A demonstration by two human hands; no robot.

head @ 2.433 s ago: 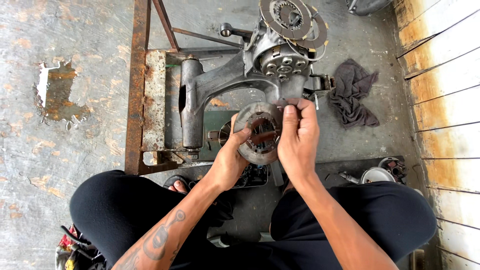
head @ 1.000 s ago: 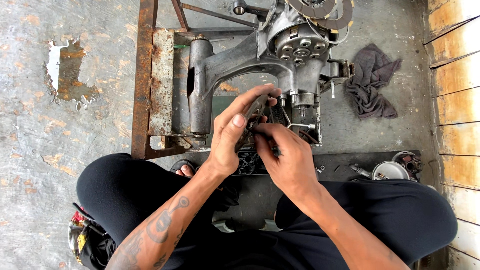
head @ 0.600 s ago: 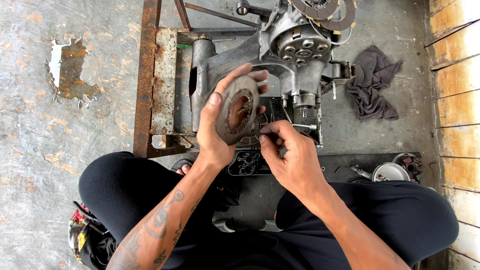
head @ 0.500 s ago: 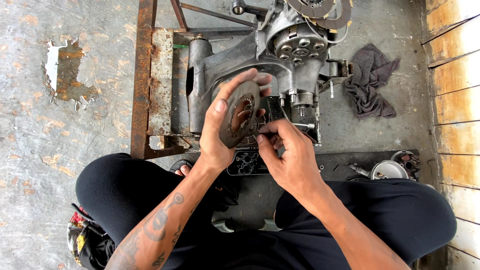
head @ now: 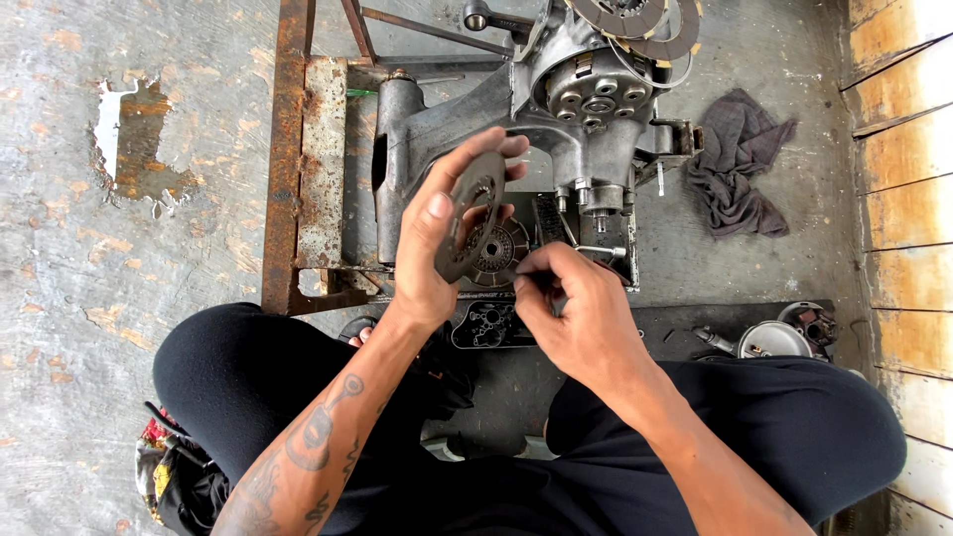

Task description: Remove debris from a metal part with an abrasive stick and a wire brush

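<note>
— Holding up a thin, round, dark metal plate with a big hole in the middle [head: 470,215], is that the left hand [head: 437,248]?

— Yes. Its thumb and fingers pinch the ring by its edges, and the ring stands tilted in the air, just above a dark round toothed metal part [head: 501,253] that sits low in front of the big grey metal engine [head: 586,119].

— And the right hand [head: 576,308]?

— Its fingers are curled and pressed together right beside that toothed part. I cannot tell if it pinches something small; the fingertips hide it.

— Where is the engine?

— It sits on a rusty brown metal frame [head: 293,169] on the grey concrete floor [head: 129,298]. The person sits on the floor with legs on both sides.

— How far along does the work look?

— I think it is partway. One plate is off and in the hand. More flat round plates with brown edges [head: 635,18] lie on top of the engine. The toothed part is not bare yet, so more seems left to come out.

— Anything else around?

— A crumpled dark grey rag [head: 740,164] lies to the right, well apart from the hands. A small shiny round metal part [head: 774,339] rests by the right knee.
</note>
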